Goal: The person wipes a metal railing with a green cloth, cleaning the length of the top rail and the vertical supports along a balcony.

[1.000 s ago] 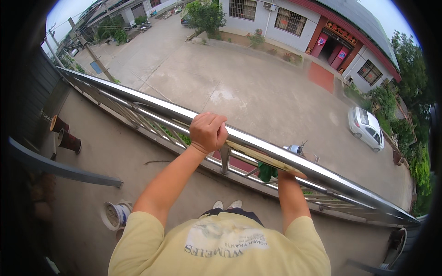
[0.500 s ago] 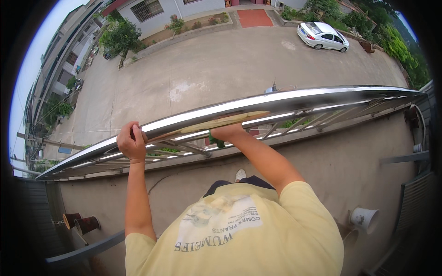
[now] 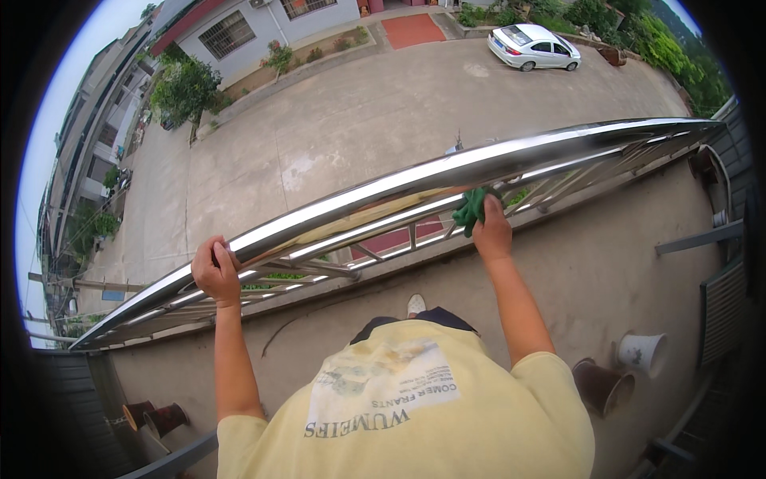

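A shiny metal railing with a broad rounded top rail crosses in front of me, rising toward the right. My left hand is closed at the near side of the top rail, its fingers curled against the metal. A bunched green cloth is gripped in my right hand. It lies at the thinner rail just under the top one, right of my body. Part of the cloth is hidden by my fingers. My shirt shows as a yellow reflection along the top rail's near face.
Below the railing spreads a concrete yard with a white car and a red mat. On the floor behind me stand a white bucket, brown pots and a metal bar. A dark cord lies by the railing's foot.
My right hand has swung rightward along the lower rail with the green cloth, which now shows more fully. My left hand stays at the top rail. The whole view has tilted slightly.
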`<state>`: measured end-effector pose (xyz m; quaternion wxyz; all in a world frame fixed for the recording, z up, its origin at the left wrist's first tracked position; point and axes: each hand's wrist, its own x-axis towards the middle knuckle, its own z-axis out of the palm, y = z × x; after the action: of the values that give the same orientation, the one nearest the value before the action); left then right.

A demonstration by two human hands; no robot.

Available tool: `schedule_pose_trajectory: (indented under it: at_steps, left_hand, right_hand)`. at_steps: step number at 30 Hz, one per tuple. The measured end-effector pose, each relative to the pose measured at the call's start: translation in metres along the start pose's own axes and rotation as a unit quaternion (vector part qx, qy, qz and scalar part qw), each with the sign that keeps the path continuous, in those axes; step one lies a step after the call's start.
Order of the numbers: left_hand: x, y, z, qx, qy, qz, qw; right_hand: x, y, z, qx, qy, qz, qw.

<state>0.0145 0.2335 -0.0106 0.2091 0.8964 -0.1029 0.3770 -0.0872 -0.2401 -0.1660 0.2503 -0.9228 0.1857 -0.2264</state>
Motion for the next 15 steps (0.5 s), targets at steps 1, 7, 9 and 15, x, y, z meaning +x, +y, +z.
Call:
schedule_pose_trajectory:
  at_steps: [1,7,9,15]
  left_hand:
    - [0.0,-0.001,0.001,0.002,0.001,0.003,1.0]
    - [0.003,0.006,0.004,0.005,0.029,0.039,0.999]
    - [0.001,0.008,0.0,0.008,0.021,0.028,0.999]
    - [0.003,0.008,0.0,-0.008,0.025,0.017,1.0]
  right_hand:
    - [0.002,0.012,0.0,0.037,0.072,-0.006,0.997]
    - [0.021,0.078,-0.008,0.262,0.033,0.387,0.883]
    - [0.02,0.07,-0.023,0.456,0.102,0.514,0.719]
    - [0.028,0.047,-0.008,0.715,0.028,0.518,0.469]
